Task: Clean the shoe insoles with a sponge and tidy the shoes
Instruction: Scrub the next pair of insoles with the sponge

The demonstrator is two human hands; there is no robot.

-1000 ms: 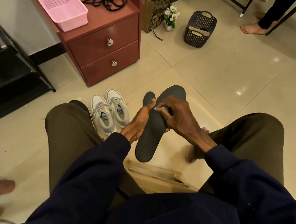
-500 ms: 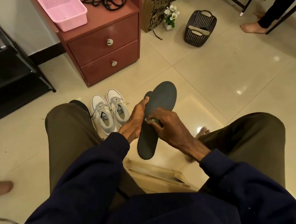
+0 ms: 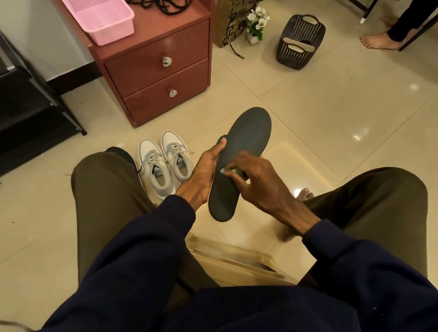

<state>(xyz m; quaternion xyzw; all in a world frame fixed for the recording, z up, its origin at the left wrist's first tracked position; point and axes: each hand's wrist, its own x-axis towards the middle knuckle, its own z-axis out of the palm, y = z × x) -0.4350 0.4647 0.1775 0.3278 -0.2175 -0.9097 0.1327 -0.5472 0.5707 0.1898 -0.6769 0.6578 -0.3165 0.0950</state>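
Note:
A dark grey insole (image 3: 248, 139) is held up between my knees, toe end pointing away. My left hand (image 3: 202, 176) grips its left edge, thumb on top. A second dark insole (image 3: 221, 139) peeks out behind it near my left thumb. My right hand (image 3: 256, 180) presses a small greenish sponge (image 3: 231, 171) against the middle of the insole, fingers curled round it. A pair of grey and white sneakers (image 3: 166, 164) stands side by side on the tiled floor, just left of my left hand.
A red two-drawer cabinet (image 3: 159, 62) with a pink basket (image 3: 99, 14) and black cords stands ahead. A black shoe rack (image 3: 3, 105) is at the left, a dark basket (image 3: 299, 41) and paper bag at the right. A barefoot person stands far right. A wooden stool (image 3: 233, 261) is under me.
The insole has tilted more upright and shifted slightly left. My right hand with the sponge has slid down it from the upper middle toward the heel half.

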